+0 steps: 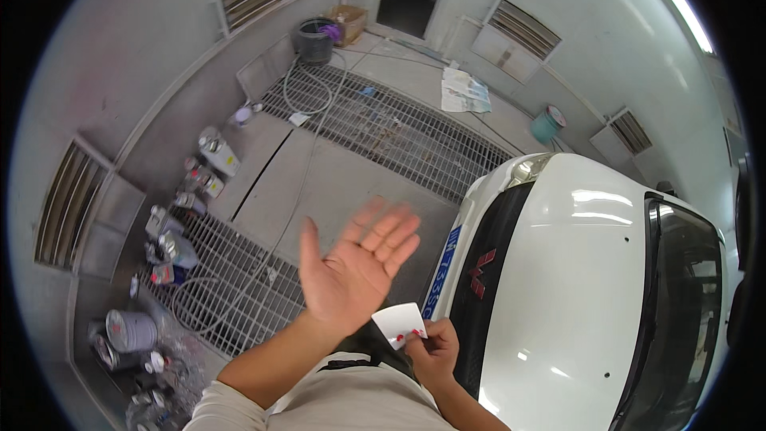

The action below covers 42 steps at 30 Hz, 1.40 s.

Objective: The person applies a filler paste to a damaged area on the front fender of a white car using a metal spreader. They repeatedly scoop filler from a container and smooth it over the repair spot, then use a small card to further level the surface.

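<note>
My left hand [350,272] is raised in front of me with its palm turned up. Its fingers are spread and hold nothing, and their tips are a little blurred. Lower and to the right, my right hand [435,352] pinches a small white card or sheet [398,322] by its corner. Red marks show on the card near my thumb. Just beyond that hand is the front of a white vehicle, with its dark grille [491,263], red emblem [482,274] and blue licence plate [441,272].
The vehicle's hood [568,287] fills the right side. A hose [305,173] crosses the floor and metal floor grating [383,126]. Cans and bottles [218,152] line the left wall. A black bucket [315,42], cardboard box [349,24], newspaper [464,91] and teal drum [547,124] stand or lie farther off.
</note>
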Each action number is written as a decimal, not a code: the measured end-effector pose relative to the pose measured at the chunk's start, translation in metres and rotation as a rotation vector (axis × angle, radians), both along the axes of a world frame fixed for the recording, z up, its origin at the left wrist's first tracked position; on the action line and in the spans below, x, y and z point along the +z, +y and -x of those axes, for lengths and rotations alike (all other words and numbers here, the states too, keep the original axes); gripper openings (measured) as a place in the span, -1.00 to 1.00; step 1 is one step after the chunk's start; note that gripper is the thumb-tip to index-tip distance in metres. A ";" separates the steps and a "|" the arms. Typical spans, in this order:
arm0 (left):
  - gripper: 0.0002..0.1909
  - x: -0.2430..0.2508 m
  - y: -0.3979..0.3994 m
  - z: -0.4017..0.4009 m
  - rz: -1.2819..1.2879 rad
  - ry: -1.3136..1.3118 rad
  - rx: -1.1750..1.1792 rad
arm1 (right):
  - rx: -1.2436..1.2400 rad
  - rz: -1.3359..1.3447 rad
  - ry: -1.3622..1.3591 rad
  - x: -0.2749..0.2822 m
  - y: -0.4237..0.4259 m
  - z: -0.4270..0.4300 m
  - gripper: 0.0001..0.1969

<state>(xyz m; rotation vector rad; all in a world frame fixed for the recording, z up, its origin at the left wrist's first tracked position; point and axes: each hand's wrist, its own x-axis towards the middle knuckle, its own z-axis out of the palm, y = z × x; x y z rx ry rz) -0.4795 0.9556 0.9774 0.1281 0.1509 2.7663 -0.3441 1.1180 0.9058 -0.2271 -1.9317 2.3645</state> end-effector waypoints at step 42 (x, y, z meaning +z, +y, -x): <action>-0.24 -0.069 0.611 0.913 0.429 0.137 -0.862 | -1.681 0.181 -0.337 -0.144 0.529 0.667 -0.77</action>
